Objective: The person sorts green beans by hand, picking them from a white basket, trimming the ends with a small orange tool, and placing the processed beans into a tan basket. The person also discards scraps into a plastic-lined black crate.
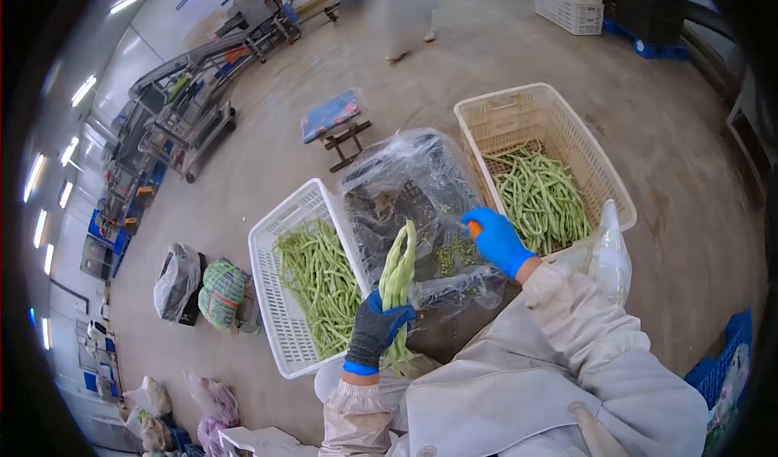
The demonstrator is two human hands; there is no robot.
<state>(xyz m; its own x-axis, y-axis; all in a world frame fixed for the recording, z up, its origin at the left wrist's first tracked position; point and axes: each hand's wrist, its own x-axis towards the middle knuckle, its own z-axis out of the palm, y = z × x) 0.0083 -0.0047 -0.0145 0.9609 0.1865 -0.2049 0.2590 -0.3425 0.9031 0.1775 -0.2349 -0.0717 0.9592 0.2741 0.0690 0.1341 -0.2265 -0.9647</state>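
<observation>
My left hand (379,327), in a dark grey and blue glove, is closed round an upright bunch of green beans (397,272). My right hand (498,240), in a blue glove, grips a small orange-handled tool (474,228) above a plastic-lined black crate (377,183); the tool's tip cannot be made out. Small green scraps (455,256) lie on the liner. Left of it, a white crate (264,238) holds many green beans. To the right, a beige crate (596,145) holds another heap of beans.
A small folding stool (331,117) stands beyond the crates, and a person (397,7) is farther back. Bagged bundles (221,293) sit at the left. Wheeled machinery (190,125) is at the upper left, stacked white crates (570,2) at the upper right. A blue crate (721,360) is at the lower right.
</observation>
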